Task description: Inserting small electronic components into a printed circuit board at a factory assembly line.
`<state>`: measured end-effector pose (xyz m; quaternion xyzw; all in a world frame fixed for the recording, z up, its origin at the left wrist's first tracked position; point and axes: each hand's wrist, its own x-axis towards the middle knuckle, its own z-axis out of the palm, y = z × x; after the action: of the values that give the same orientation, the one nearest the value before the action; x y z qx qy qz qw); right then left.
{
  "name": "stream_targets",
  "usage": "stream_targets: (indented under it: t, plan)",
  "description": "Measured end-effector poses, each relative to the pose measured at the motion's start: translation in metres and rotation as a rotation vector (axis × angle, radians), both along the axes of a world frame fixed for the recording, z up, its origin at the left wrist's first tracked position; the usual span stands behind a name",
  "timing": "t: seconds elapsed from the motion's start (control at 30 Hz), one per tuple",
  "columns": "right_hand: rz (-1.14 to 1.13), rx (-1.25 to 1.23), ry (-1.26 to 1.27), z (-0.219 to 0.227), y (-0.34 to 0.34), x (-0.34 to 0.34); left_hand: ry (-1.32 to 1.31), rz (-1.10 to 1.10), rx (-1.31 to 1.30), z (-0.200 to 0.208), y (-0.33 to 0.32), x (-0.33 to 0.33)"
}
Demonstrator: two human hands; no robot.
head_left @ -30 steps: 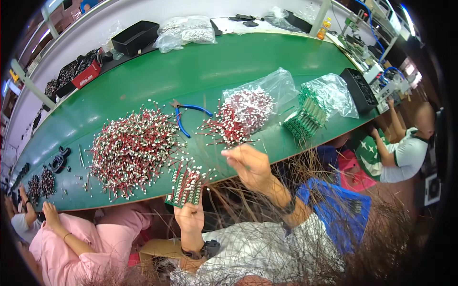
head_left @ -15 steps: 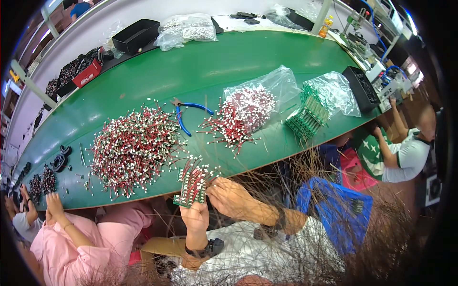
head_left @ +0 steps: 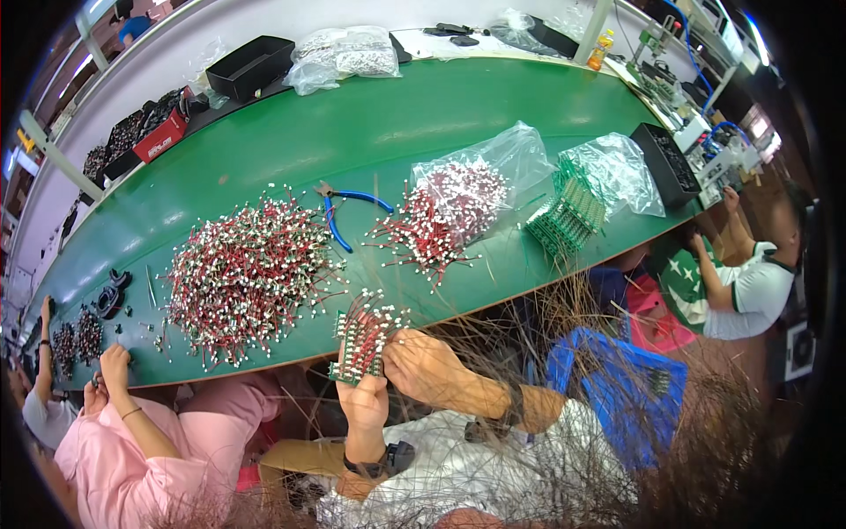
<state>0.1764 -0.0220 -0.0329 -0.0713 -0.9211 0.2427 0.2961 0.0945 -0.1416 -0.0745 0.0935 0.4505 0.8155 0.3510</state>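
Note:
My left hand (head_left: pixel 363 404) is closed on the lower end of a green circuit board panel (head_left: pixel 345 339), held up at the table's near edge. Rows of short red wires with white connectors stick up from the panel. At its right side my right hand (head_left: pixel 423 366) has its fingers pinched together; what they hold is too small to make out. Beyond the panel to the left lies a large heap of red-wired small boards (head_left: pixel 251 278). Farther off to the right, loose red wires with white connectors (head_left: pixel 432 220) spill from a clear plastic bag (head_left: pixel 526 154).
Blue-handled cutters (head_left: pixel 330 216) lie open between the two piles. A stack of green panels (head_left: pixel 564 220) and a black bin (head_left: pixel 667 163) stand at the right. A blue crate (head_left: pixel 630 397) is beside me. Co-workers sit on both sides, one in a pink top (head_left: pixel 159 441).
The panel has shifted slightly to the right and tilted in my hands. At the left, the pink-topped co-worker's hand has moved, and another person's arm farther left has reached up.

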Motion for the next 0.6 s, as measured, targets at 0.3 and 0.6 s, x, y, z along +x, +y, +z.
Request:
stream_targets:
  t: [0.3,0.6]
  plan:
    - [-0.01,0.147,-0.078,0.012,-0.002,0.004,0.034,-0.106,0.035,0.022,0.003,0.0]
    - [0.007,0.177,-0.082,0.015,0.002,0.006,0.155,-0.107,-0.047,0.022,0.007,0.0]
